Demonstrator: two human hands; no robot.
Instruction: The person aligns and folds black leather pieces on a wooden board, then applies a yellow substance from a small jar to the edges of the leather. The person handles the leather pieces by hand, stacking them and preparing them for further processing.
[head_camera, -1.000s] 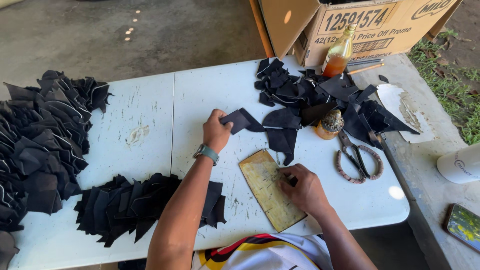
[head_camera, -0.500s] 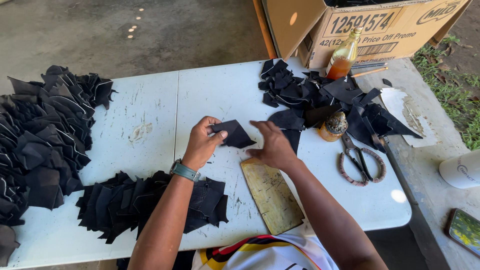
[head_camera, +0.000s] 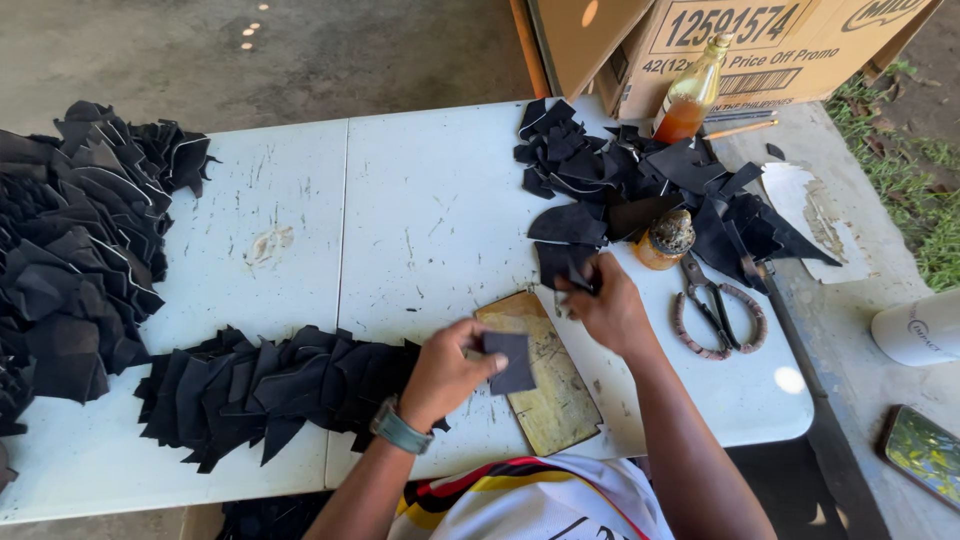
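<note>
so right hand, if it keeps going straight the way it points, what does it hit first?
The right hand points up and slightly left, toward the far side of the table. Its fingers already touch a dark cut piece; next in line is the heap of dark pieces. Depth is hard to judge.

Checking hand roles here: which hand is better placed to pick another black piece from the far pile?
Likely the right hand: its fingers already touch the pile of black cut pieces; the left hand holds one.
</note>
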